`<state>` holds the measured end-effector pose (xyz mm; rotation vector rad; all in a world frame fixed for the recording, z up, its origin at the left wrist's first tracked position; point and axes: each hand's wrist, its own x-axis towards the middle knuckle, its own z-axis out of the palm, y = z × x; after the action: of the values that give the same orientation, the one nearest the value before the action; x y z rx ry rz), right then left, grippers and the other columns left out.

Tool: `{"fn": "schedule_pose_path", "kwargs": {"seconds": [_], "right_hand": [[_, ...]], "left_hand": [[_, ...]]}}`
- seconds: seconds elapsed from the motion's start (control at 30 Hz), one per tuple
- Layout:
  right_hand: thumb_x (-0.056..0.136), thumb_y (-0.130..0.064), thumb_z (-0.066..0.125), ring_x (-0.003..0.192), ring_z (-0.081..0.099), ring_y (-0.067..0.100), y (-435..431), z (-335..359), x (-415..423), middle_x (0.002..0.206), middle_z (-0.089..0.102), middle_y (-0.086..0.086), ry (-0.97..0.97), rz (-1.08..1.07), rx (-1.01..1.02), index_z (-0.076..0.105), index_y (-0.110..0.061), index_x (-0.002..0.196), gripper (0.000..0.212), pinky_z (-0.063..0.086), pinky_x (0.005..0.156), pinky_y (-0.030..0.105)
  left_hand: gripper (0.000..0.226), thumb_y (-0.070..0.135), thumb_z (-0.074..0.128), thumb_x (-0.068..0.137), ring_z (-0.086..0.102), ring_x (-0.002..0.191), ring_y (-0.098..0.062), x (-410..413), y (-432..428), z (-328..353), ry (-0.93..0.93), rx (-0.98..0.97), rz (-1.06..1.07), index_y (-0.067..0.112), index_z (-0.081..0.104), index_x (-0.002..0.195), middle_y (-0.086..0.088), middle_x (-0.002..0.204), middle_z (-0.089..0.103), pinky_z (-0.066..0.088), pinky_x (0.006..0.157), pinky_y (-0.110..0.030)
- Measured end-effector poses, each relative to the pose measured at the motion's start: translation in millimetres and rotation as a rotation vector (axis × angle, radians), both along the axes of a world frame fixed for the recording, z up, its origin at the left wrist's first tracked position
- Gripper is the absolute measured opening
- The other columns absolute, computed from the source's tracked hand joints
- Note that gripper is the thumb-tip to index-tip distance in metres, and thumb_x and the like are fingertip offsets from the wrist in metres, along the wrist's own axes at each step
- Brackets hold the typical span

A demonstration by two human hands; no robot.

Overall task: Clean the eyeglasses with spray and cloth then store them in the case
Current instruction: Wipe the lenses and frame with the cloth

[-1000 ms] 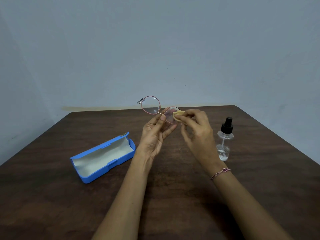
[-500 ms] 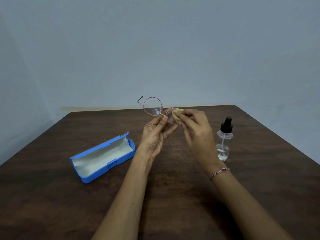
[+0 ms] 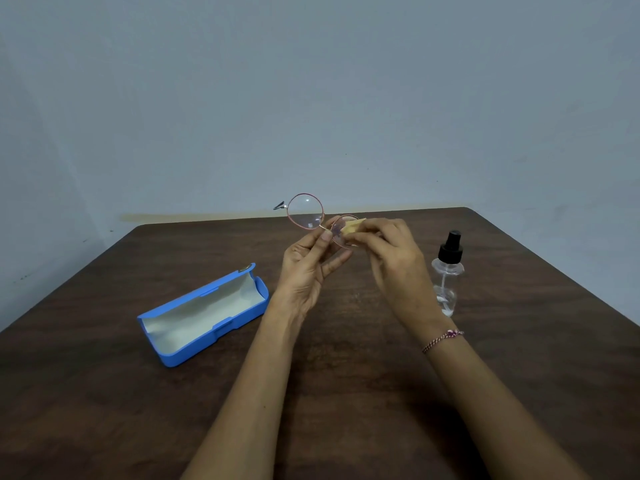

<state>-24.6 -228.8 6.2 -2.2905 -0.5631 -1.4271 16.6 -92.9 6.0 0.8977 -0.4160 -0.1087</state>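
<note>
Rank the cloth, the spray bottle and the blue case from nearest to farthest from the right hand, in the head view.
1. Cloth: pinched in the right hand, against the glasses lens.
2. Spray bottle: standing just to the hand's right.
3. Blue case: open on the table, far to the left, beyond the left hand.

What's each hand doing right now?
Left hand: closed on the eyeglasses near the bridge.
Right hand: pinching the yellow cloth against one lens.

Single head-worn camera looks forward and down, close over the table (image 3: 381, 393).
</note>
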Motion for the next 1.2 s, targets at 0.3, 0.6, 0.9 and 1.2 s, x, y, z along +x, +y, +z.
{"fn": "schedule_pose_path", "kwargs": {"seconds": [0.3,0.6,0.9,1.2], "right_hand": [[0.08,0.01,0.062,0.107,0.046,0.018,11.8,0.6,-3.1,0.115,0.058,0.012,0.006,0.001,0.006,0.063,-0.001,0.118,0.039,0.044,0.093,0.023],[0.086,-0.005,0.063,0.099,0.052,0.015,3.2,-2.2,0.3,0.107,0.057,0.009,0.037,-0.054,0.235,0.062,-0.004,0.116,0.03,0.04,0.088,0.012],[0.084,-0.007,0.068,0.094,0.042,0.013,10.8,-6.0,3.8,0.099,0.053,0.007,0.073,-0.05,0.179,0.061,-0.005,0.098,0.016,0.038,0.08,0.017],[0.083,-0.006,0.068,0.086,0.053,0.002,2.5,-1.2,2.3,0.102,0.055,0.003,0.134,0.103,0.389,0.06,-0.005,0.118,0.036,0.045,0.08,0.008]], "left_hand": [[0.02,0.004,0.045,0.094,0.069,0.083,-0.009,-0.4,-9.0,-2.1,-0.053,0.101,0.057,0.006,0.063,0.102,0.0,0.088,0.074,0.056,0.063,-0.021],[0.02,0.006,0.047,0.094,0.069,0.091,-0.015,3.0,-8.8,-5.5,-0.06,0.069,0.156,0.009,0.065,0.101,-0.001,0.095,0.073,0.057,0.067,-0.026],[0.023,0.006,0.044,0.096,0.068,0.072,-0.007,-1.2,-16.4,-5.1,-0.049,0.13,0.188,0.011,0.066,0.097,0.003,0.078,0.073,0.055,0.062,-0.021],[0.024,0.009,0.044,0.096,0.066,0.1,-0.025,2.1,-11.1,-5.6,-0.029,0.089,0.169,0.001,0.063,0.11,-0.006,0.104,0.071,0.057,0.068,-0.025]]}}
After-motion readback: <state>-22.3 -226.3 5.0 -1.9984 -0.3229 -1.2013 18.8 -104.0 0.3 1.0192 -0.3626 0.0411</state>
